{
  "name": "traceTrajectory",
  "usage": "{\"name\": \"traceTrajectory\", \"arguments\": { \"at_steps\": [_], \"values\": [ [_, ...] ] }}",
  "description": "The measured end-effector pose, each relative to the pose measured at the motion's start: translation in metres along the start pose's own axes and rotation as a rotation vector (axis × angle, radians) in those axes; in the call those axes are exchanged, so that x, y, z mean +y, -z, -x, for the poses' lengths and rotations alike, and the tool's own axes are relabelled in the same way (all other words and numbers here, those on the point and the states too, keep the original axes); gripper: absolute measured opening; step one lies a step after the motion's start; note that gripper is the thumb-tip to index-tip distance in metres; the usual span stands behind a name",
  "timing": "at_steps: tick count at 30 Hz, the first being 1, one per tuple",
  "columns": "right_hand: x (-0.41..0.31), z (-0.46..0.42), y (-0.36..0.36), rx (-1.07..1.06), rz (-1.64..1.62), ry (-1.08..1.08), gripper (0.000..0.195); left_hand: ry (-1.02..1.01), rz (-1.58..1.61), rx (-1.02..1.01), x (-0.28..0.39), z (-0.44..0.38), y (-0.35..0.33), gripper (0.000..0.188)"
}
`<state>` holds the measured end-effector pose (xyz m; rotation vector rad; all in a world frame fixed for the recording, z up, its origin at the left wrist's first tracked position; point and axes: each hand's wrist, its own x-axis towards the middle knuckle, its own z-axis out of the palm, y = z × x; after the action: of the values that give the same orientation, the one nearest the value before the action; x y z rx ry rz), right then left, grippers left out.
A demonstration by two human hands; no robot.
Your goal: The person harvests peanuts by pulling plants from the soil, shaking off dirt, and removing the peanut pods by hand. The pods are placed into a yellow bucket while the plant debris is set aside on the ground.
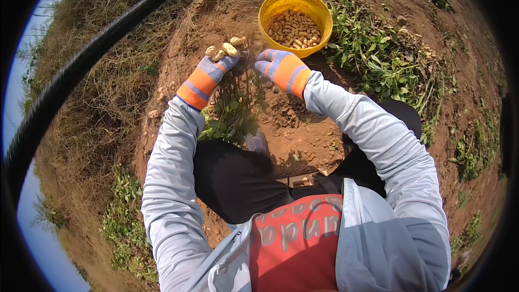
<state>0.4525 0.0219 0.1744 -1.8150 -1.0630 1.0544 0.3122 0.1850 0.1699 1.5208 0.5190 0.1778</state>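
My left hand [209,76], in an orange and grey knit glove, grips an uprooted peanut plant [231,107] near its roots. Several pale peanut pods [230,50] stick out above the fingers, while the green leaves hang down towards my knee. To the right, my right hand [284,69] wears a matching glove. Its fingers are curled beside the roots, just below a yellow plastic bucket [267,38]; whether anything is between them is hidden. Loose unshelled peanuts [295,28] cover the bottom of the bucket.
A heap of pulled peanut plants [377,52] lies right of the bucket on reddish soil [304,138]. Dry grass and brush [101,89] rise on the left. A black cable [93,52] crosses the upper left. My bent knees flank the ground before me.
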Motion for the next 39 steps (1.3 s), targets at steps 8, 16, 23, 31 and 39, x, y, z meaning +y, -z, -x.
{"name": "traceTrajectory", "arguments": {
  "at_steps": [8,16,23,31,39],
  "values": [
    [0.027,0.002,-0.013,0.122,0.281,0.229,0.022,0.074,-0.379,0.226,-0.015,0.004,-0.047,0.023],
    [0.020,0.016,-0.016,0.107,-0.045,-0.165,0.042,0.102,0.261,0.380,-0.048,0.032,-0.038,0.028],
    [0.034,0.013,-0.016,-0.116,-0.079,0.012,0.031,0.051,0.268,0.404,-0.068,0.018,-0.039,0.016],
    [0.030,0.030,-0.032,-0.125,0.320,0.098,0.029,0.085,-0.201,0.276,-0.042,0.023,-0.063,0.027],
    [0.012,0.019,0.015,-0.045,0.211,-0.135,0.042,-0.093,-0.348,0.163,-0.052,0.021,-0.042,0.020]
  ]
}}
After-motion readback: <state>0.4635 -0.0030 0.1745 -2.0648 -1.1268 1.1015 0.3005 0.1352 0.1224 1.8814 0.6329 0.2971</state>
